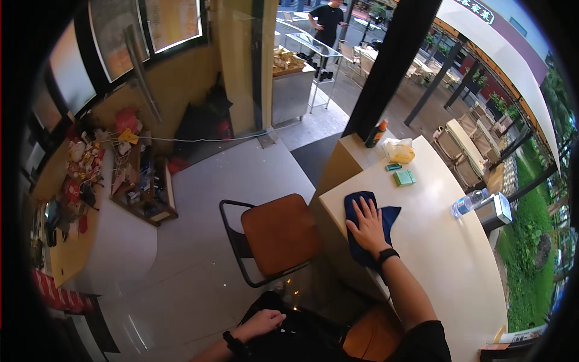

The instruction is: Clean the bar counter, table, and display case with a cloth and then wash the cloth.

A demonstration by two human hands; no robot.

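Right hand pressing a dark blue cloth to a pale countertop, left hand held back near the lap.

In the head view, the right hand (368,228) lies flat with fingers spread on the dark blue cloth (356,244), at the left edge of the countertop (431,259); the left hand (266,324), well apart from it, is curled into a loose fist at the near side, touching neither cloth nor counter. Beyond the cloth, slightly right, sit a green box (404,178), a small teal packet (393,167) just beside it, a plastic bag (400,150) with something yellow inside and an orange-capped bottle (377,133). A clear water bottle (470,203) lies at the right edge, beside a napkin dispenser (496,209). Left of the counter stands a brown-seated chair (280,234).
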